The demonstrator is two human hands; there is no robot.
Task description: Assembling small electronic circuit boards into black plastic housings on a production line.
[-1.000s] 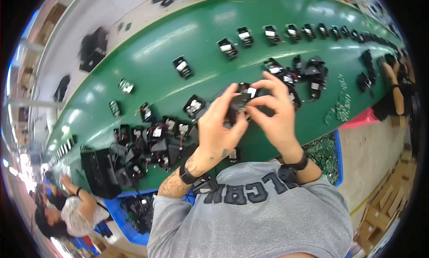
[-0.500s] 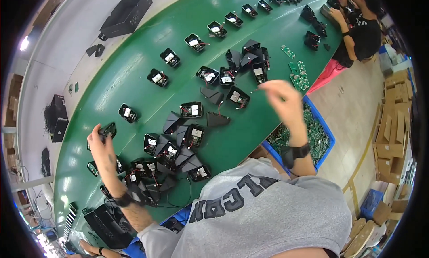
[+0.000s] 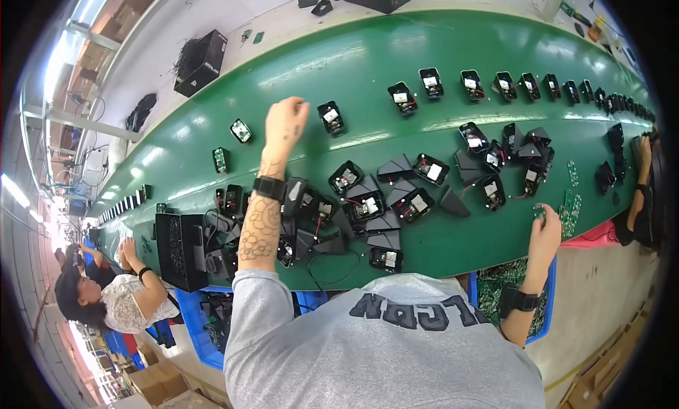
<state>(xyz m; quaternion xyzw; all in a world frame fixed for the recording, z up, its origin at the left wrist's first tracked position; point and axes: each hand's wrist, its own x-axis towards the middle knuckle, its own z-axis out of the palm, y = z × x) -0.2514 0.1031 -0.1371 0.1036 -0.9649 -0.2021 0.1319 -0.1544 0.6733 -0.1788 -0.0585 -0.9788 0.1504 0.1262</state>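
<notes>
My left hand is raised over the green table, fingers loosely bent, with nothing visible in them. To its right stands an open black housing with a white part inside. On its other side lie two black housings with green circuit boards in them, one nearer and one farther. My right hand pinches a small green circuit board by the table's near edge. Loose circuit boards lie just right of that hand.
Open housings and black covers are heaped before me. A row of housings runs off to the far right. Blue bins sit below the near edge. A black box stands at left. Co-workers are at both ends.
My view has turned left, so the table's things appear farther right. The black housing is gone from my left hand. My right hand has come to the loose circuit boards and grips one.
</notes>
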